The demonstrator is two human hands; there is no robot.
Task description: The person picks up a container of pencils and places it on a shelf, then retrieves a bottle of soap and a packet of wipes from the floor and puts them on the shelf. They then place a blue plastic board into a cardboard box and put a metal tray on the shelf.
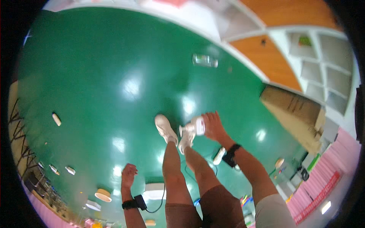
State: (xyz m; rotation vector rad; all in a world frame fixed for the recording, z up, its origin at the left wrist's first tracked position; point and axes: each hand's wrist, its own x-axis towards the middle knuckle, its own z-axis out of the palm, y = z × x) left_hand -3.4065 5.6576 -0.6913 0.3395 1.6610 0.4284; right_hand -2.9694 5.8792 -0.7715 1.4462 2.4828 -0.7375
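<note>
My right hand (214,127) is closed around a white pump bottle (198,125) with a small red mark on its label. The bottle is tilted sideways, its pump head pointing left above my right shoe (186,143). My left hand (129,174) hangs low at the left, loosely curled, its fingers apart and nothing visible in it. Beyond my feet, a clear bottle with a green label (205,60) lies on the green floor (87,76). Another pale bottle (219,156) shows beside my right wrist, partly hidden by the black wrist strap (230,155).
A cardboard box (292,108) stands at the right, by a white and orange shelf unit (272,57). A cream bottle (56,119) and a small white bottle (70,170) lie on the left. A round tan-topped object (103,195) and a white container (154,191) are near my left arm.
</note>
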